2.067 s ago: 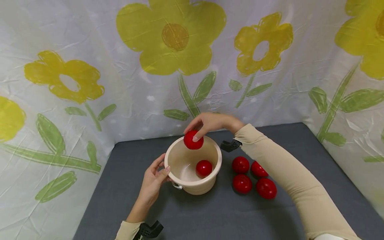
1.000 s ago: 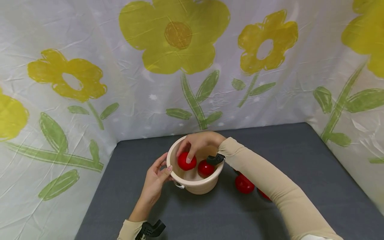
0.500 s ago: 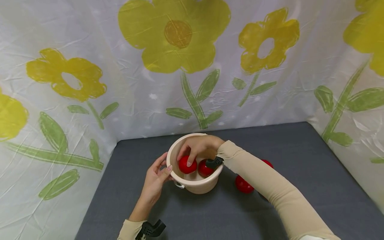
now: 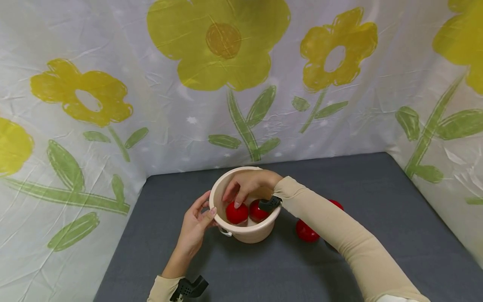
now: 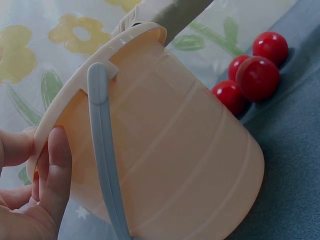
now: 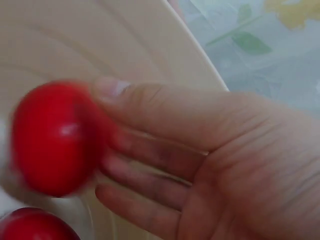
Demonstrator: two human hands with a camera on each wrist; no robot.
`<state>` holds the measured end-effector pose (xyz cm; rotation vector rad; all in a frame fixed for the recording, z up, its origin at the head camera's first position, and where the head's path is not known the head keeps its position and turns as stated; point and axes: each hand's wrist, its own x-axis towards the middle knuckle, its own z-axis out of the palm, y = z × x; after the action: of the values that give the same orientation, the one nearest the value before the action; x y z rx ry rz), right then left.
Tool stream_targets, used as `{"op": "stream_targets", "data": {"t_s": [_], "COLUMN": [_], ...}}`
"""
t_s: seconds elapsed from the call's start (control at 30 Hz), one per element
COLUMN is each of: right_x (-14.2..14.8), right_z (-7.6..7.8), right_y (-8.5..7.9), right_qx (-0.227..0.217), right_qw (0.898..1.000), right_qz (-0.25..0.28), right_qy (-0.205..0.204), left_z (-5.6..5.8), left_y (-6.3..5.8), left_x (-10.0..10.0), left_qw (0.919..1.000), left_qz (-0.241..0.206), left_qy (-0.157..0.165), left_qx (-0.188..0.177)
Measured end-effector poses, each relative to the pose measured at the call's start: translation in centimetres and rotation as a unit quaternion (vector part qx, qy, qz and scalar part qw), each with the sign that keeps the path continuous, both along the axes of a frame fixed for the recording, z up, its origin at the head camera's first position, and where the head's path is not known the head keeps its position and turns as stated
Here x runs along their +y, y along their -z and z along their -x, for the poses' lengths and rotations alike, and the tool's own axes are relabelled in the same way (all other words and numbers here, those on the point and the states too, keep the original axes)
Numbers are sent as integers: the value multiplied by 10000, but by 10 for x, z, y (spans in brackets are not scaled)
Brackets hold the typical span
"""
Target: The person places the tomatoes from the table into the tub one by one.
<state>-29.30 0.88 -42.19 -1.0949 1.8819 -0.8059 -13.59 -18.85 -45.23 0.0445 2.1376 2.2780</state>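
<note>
A cream bucket stands on the dark cloth, tipped a little in the head view. My left hand holds its rim at the left, thumb on top and fingers underneath, near the grey handle. Inside, my right hand hovers over a shiny red ball, fingers loosely spread. In the right wrist view this ball is blurred, just beyond the thumb and fingertips. A second red ball lies beside it in the bucket, partly hidden by the black wrist camera.
Several more red balls sit clustered on the cloth right of the bucket; the right sleeve hides most of them in the head view. Behind the table hangs a white curtain with yellow flowers.
My right hand has carried a red ball from above the rim down into the bucket. Lately the ball has dropped slightly below the fingers while the hand stayed still. The left hand keeps its hold.
</note>
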Motion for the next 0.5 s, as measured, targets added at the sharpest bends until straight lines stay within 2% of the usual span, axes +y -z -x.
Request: {"op": "stream_targets", "data": {"t_s": [0.5], "right_x": [0], "right_z": [0], "right_y": [-5], "right_qx": [-24], "right_qw": [9995], "right_qz": [238], "right_qy": [-199], "left_z": [0], "left_y": [1], "left_x": [0], "left_qw": [10000], "left_qz": [-12], "left_qy": [22], "left_qx": [51]}}
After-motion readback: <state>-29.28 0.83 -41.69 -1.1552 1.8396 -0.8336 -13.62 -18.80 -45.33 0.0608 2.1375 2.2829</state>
